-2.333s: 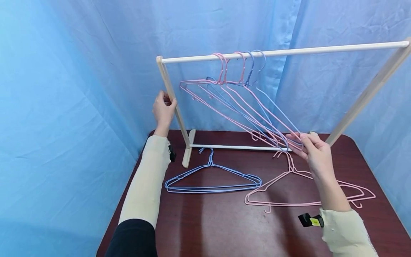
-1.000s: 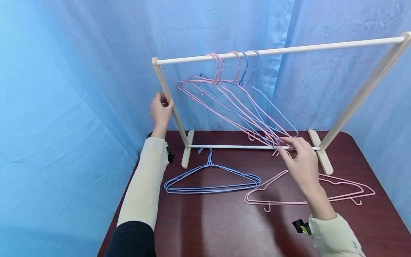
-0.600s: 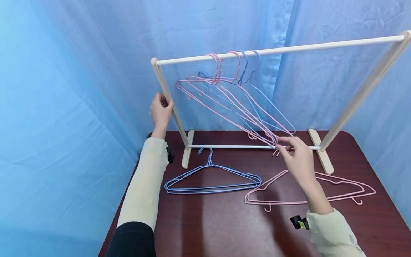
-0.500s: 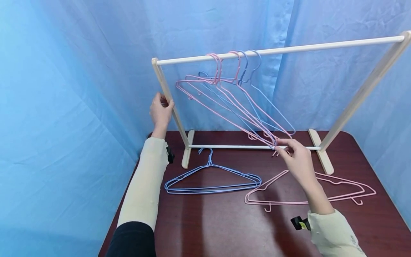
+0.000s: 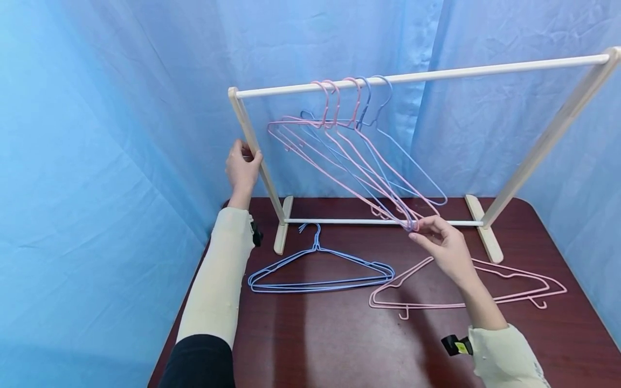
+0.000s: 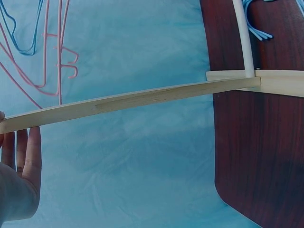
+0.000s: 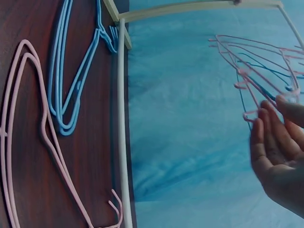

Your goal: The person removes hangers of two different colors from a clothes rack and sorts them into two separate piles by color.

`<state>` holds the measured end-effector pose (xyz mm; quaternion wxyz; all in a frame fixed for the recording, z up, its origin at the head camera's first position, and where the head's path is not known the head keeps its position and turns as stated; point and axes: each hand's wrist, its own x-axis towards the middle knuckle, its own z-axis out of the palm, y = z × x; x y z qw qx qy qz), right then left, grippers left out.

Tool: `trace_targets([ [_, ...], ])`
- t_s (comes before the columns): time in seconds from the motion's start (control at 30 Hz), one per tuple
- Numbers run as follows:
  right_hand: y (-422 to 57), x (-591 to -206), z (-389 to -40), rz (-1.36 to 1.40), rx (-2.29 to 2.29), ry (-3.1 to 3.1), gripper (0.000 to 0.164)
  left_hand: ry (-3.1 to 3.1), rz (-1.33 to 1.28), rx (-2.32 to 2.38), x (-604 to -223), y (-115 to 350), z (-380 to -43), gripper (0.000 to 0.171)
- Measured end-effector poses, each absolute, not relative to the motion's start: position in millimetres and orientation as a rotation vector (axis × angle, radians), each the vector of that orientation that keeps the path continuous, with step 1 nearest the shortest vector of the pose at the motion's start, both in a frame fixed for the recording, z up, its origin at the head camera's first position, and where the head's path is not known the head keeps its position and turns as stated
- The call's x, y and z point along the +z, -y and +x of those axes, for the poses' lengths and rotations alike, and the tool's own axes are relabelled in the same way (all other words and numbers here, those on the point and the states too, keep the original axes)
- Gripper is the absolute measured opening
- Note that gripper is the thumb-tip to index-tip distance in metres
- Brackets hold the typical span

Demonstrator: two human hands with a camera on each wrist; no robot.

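Note:
My left hand (image 5: pixel 244 170) grips the left wooden post (image 5: pixel 268 186) of a clothes rack, thumb on one side and fingers on the other. In the left wrist view, fingers (image 6: pixel 31 154) lie against that post's edge. Several pink and blue wire clothes hangers hang by their hooks from the white top rail (image 5: pixel 485 70), bunched left of centre. My right hand (image 5: pixel 448 250) pinches the gathered lower corners of these hangers between thumb and fingers. One blue hanger (image 5: pixel 412 160) at the right end of the bunch has its corner apart, above my fingers. In the right wrist view my fingers (image 7: pixel 259 142) are blurred.
On the dark red table (image 5: pixel 339 345), blue hangers (image 5: pixel 317 245) lie stacked in front of the rack's left side. A pink pair (image 5: pixel 436 307) lies to the right, partly under my right forearm. The white lower bar (image 5: pixel 335 221) runs low between the posts. Blue curtains surround the table.
My right hand has moved left and lower, its fingertips now at the gathered corners, and the blue hanger's corner has come away from it. The two left pink hooks stand further apart. My left hand stays.

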<state>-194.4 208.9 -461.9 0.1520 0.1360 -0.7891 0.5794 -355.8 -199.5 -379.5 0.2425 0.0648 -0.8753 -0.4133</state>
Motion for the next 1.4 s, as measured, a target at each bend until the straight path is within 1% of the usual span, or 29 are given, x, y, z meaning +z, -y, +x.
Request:
trace_targets([
  [0.17, -205.3, -464.1, -193.0, 0.286, 1.618, 2.221, 0.013, 2.387, 0.174, -1.14, -380.5, 199.9, -355.5, 0.02],
  [0.37, -199.7, -466.5, -193.8, 0.225, 1.541, 2.111, 0.012, 2.385, 0.183, -1.136, -380.2, 201.0, -355.6, 0.02],
  [0.63, -192.5, -469.0, -195.3, 0.178, 1.271, 2.045, 0.023, 2.382, 0.187, -1.138, -379.8, 201.5, -354.9, 0.02],
  [0.77, -190.5, -467.6, -192.7, 0.185, 1.209, 2.06, 0.023, 2.387, 0.19, -1.123, -379.9, 201.3, -354.2, 0.02],
  [0.87, -191.9, -467.9, -189.8, 0.197, 1.137, 2.086, 0.028, 2.391, 0.192, -1.114, -379.8, 201.2, -353.5, 0.02],
  [0.97, -197.5, -467.2, -187.1, 0.196, 1.089, 2.097, 0.028, 2.392, 0.186, -1.12, -379.3, 201.1, -353.2, 0.02],
  [1.2, -220.7, -448.8, -191.7, 0.113, 1.027, 2.02, 0.02, 2.394, 0.177, -1.127, -378.7, 201.7, -353.8, 0.021],
  [1.3, -230.7, -438.0, -201.9, 0.065, 1.018, 1.952, 0.021, 2.396, 0.179, -1.121, -378.4, 201.3, -353.4, 0.021],
  [1.4, -238.0, -427.7, -213.3, 0.035, 1.065, 1.931, 0.027, 2.4, 0.178, -1.113, -378.6, 200.4, -353.2, 0.021],
])
